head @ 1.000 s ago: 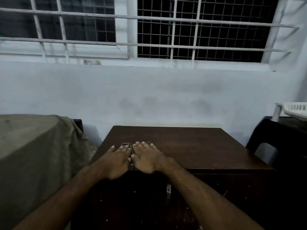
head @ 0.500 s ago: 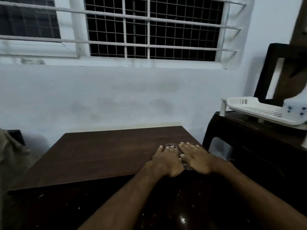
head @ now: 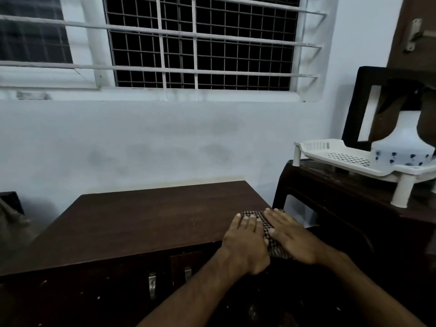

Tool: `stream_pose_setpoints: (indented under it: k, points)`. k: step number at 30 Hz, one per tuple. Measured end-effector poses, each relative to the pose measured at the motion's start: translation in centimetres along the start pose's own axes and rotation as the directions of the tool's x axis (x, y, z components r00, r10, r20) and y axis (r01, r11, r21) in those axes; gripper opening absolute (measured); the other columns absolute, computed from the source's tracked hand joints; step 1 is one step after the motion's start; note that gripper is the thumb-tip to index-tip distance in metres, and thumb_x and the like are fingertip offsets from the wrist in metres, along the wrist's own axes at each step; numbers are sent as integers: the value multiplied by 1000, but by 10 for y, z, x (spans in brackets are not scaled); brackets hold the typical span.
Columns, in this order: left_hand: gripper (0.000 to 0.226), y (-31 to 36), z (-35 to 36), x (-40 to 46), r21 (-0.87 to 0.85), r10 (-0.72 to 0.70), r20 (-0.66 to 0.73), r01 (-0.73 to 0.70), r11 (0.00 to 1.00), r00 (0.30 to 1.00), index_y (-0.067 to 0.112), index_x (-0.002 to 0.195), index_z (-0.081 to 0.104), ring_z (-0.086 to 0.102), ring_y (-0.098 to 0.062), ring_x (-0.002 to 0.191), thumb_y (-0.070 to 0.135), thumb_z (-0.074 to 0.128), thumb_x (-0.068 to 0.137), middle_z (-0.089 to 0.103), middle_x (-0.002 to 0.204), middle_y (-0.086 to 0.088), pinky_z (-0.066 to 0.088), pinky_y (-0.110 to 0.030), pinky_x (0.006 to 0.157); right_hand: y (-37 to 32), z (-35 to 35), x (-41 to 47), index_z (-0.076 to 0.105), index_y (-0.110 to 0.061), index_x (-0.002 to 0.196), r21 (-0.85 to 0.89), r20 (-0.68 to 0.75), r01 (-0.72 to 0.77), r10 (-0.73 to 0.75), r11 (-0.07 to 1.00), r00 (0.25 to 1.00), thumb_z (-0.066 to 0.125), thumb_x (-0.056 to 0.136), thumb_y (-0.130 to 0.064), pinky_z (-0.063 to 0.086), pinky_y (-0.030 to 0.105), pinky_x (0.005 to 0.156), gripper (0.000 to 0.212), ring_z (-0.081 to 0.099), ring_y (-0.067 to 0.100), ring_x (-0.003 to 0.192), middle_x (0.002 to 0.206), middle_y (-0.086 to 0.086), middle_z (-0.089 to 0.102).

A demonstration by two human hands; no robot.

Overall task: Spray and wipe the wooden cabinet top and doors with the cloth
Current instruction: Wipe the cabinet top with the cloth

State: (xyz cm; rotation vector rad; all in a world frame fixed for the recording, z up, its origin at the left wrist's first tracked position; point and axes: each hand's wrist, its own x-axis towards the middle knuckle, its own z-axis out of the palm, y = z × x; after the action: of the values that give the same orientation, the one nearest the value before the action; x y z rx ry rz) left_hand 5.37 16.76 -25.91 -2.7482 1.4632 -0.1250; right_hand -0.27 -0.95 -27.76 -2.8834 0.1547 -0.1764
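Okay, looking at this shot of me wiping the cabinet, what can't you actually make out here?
All in the head view:
- Cloth: mostly covered by the left hand and right hand; its full extent is hidden.
- Cabinet doors: in deep shadow, so their surface condition is unreadable.
- Spray bottle: its dark top is lost against the dark background and partly covered at the right.
- Cabinet top: too dim to show wet or dry patches.

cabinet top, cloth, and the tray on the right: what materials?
Cabinet top: dark brown wood or wood-look laminate, smooth with a dull sheen; the grain is too faint to tell. Cloth: woven fabric, small dark-and-light check. Tray: white moulded plastic by its look, with slotted perforations and peg legs.
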Motion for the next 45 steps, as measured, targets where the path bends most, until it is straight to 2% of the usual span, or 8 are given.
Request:
stream_pose_setpoints:
  k: [3, 6, 11, 18, 22, 28, 31, 45]
  points:
    - [63, -3, -11, -2, 76, 14, -80, -8, 997, 997, 2, 156, 26, 21, -29, 154, 41, 25, 106, 26, 165, -17, -4, -47, 127, 11, 1, -12, 28, -25, 157, 104, -128, 52, -38, 993, 991, 40, 107, -21, -3, 13, 116, 52, 4, 3, 152, 162, -17, 8]
    - [59, -3, -18, 3, 109, 61, -184, -42, 993, 981, 4, 152, 36, 27, -28, 151, 37, 41, 104, 31, 163, -16, 4, -45, 127, 26, 2, -27, 58, -27, 140, -19, -363, 29, -34, 999, 931, 58, 96, -18, 17, 17, 117, 45, 43, 12, 141, 150, -10, 49]
    - [47, 1, -8, 7, 44, 84, -289, -74, 996, 954, 7, 147, 44, 42, -25, 142, 27, 46, 104, 46, 154, -12, 21, -35, 122, 18, 1, -34, 74, -26, 119, -78, -513, -26, -18, 997, 858, 75, 86, -16, 41, 18, 98, 35, 68, 15, 112, 122, -7, 72]
    - [44, -15, 1, 1, 12, 116, -402, -121, 993, 908, 11, 145, 47, 46, -22, 140, 26, 46, 105, 50, 152, -8, 23, -31, 121, 1, 2, -36, 73, -35, 119, -105, -542, -70, 2, 992, 840, 70, 89, -25, 58, 34, 88, 31, 66, 13, 111, 121, -14, 72]
    - [46, -42, 7, -16, 5, 141, -433, -154, 988, 890, 12, 148, 46, 45, -19, 142, 27, 47, 104, 50, 153, -7, 19, -29, 123, -29, 6, -32, 74, -36, 117, -119, -565, -63, -16, 991, 825, 71, 88, -25, 58, 31, 80, 30, 66, 11, 105, 117, -17, 73]
    - [40, -100, 21, -60, 80, 166, -456, -146, 986, 874, 11, 131, 65, 65, -20, 122, 25, 55, 95, 69, 131, -6, 41, -34, 113, -91, 27, -25, 77, -33, 109, -143, -585, 29, -108, 989, 804, 81, 80, -25, 58, 27, 73, 30, 67, 11, 91, 105, -17, 75]
    - [43, -127, 22, -85, 51, 146, -450, -137, 989, 881, 13, 142, 56, 54, -17, 136, 27, 50, 101, 58, 146, -4, 29, -31, 120, -126, 37, -19, 79, -30, 103, -174, -627, 81, -174, 981, 759, 86, 75, -22, 56, 25, 64, 29, 68, 12, 81, 96, -15, 76]
    - [47, -311, 24, -250, -8, -29, -409, 28, 1000, 912, 12, 125, 72, 69, -18, 116, 35, 44, 95, 71, 128, -5, 31, -21, 109, -331, 101, 48, 78, -34, 100, -102, -564, 327, -325, 940, 759, 69, 85, -37, 48, 37, 81, 18, 63, 16, 88, 107, -17, 75]
